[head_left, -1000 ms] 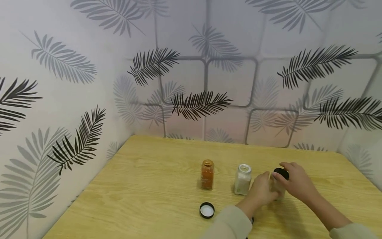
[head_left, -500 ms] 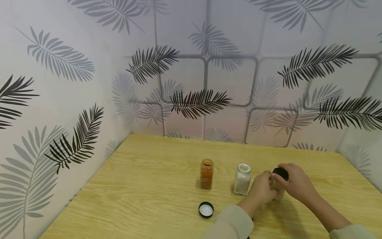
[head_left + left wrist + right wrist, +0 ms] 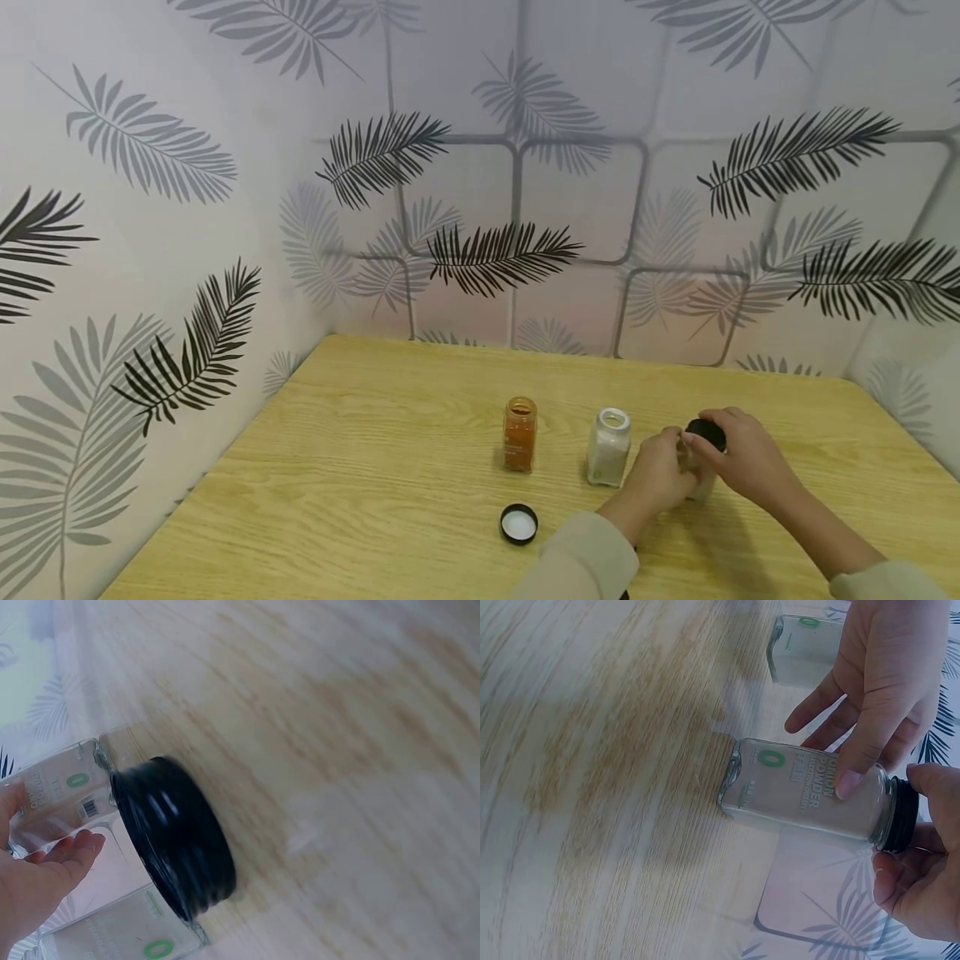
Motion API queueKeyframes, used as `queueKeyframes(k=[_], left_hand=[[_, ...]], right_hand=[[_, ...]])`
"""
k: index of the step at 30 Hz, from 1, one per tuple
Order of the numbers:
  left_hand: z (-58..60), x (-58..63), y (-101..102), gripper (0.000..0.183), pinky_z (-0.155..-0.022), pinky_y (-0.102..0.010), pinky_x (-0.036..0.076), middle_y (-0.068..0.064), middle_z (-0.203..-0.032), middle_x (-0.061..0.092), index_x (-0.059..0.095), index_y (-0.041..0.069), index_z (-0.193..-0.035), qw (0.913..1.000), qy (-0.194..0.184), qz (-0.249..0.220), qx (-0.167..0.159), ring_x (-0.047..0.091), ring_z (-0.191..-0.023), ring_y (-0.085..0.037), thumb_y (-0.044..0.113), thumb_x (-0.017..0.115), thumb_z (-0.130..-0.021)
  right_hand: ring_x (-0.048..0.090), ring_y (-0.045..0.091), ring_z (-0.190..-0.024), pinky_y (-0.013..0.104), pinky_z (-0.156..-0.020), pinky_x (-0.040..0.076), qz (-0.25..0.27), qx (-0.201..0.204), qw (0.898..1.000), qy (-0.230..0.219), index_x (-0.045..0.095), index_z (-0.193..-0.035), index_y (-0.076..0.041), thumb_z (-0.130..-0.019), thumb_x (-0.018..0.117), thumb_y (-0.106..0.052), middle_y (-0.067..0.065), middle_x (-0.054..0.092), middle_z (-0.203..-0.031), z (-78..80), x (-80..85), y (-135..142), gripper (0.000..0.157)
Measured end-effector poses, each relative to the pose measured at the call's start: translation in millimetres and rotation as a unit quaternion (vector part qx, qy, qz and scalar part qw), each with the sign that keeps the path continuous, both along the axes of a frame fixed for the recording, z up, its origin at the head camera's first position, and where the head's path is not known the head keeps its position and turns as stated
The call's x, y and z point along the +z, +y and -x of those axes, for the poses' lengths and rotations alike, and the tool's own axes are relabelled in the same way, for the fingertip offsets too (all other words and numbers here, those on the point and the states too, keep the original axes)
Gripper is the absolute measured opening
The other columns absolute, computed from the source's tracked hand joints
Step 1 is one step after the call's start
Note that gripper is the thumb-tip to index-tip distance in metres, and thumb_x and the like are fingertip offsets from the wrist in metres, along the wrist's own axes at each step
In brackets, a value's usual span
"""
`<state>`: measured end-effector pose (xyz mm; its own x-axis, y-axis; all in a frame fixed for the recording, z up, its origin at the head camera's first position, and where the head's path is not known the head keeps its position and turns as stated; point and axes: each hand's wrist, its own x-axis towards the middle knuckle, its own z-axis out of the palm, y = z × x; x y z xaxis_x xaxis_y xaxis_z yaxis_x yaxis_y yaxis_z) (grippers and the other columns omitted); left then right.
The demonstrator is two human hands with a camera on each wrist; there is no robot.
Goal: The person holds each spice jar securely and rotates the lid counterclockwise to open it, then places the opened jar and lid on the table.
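Observation:
A clear glass jar of onion powder (image 3: pixel 795 787) stands on the table at the right, its label legible in the right wrist view. My left hand (image 3: pixel 654 477) grips the jar's body between thumb and fingers. Fingers and thumb of my right hand (image 3: pixel 750 458) are curled round its black screw lid (image 3: pixel 902 814), which sits on the jar's neck. Left of the hands are a lidless jar of pale powder (image 3: pixel 608 450) and a lidless jar of orange-red powder (image 3: pixel 519 437). In the head view the hands cover much of the held jar.
A black lid with a white liner (image 3: pixel 518 525) lies upturned on the wooden table (image 3: pixel 360 467). Another black lid (image 3: pixel 176 836) looms near the left wrist camera; the left sleeve (image 3: pixel 588 554) mostly hides that area from above. A leaf-patterned wall (image 3: pixel 480 317) borders the table's back.
The head view has shifted slightly. Both hands stay at the jar, the right on its lid and the left round its body, with barely any visible movement. The other jars have not moved.

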<state>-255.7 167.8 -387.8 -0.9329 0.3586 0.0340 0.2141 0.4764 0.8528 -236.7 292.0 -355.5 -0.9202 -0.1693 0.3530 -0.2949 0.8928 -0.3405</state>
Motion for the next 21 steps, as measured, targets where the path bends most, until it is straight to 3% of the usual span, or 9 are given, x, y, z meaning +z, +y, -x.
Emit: queueKeyframes(k=[5, 13, 21], left_hand=[[0.3, 0.0, 1.1, 0.049, -0.076, -0.022, 0.053, 0.002, -0.119, 0.061, 0.05, 0.015, -0.128, 1.0, -0.005, 0.001, 0.004, 0.061, -0.103, -0.008, 0.017, 0.07, -0.083], [1.5, 2.1, 2.2, 0.05, -0.078, -0.021, 0.052, 0.0, -0.119, 0.061, 0.05, 0.012, -0.128, 0.9998, 0.017, 0.012, 0.007, 0.061, -0.102, -0.009, 0.018, 0.07, -0.083], [1.5, -0.8, 3.7, 0.045, -0.078, -0.02, 0.052, 0.002, -0.12, 0.062, 0.054, 0.014, -0.125, 0.9999, 0.001, -0.006, 0.01, 0.062, -0.104, -0.008, 0.018, 0.07, -0.083]], right_hand=[[0.057, 0.045, -0.092, 0.053, -0.074, 0.05, -0.005, 0.001, 1.0, -0.002, 0.057, -0.111, 0.014, -0.089, 0.063, -0.021, 0.031, 0.058, -0.105, -1.2, 0.9, 0.3, 0.042], [0.058, 0.044, -0.091, 0.051, -0.073, 0.051, -0.014, 0.001, 1.0, 0.006, 0.057, -0.111, 0.014, -0.087, 0.065, -0.02, 0.031, 0.06, -0.104, -1.8, 2.9, -0.2, 0.043], [0.058, 0.046, -0.092, 0.053, -0.073, 0.051, -0.016, 0.002, 1.0, 0.003, 0.057, -0.111, 0.014, -0.086, 0.066, -0.019, 0.032, 0.059, -0.105, -2.3, 2.2, -1.2, 0.042]])
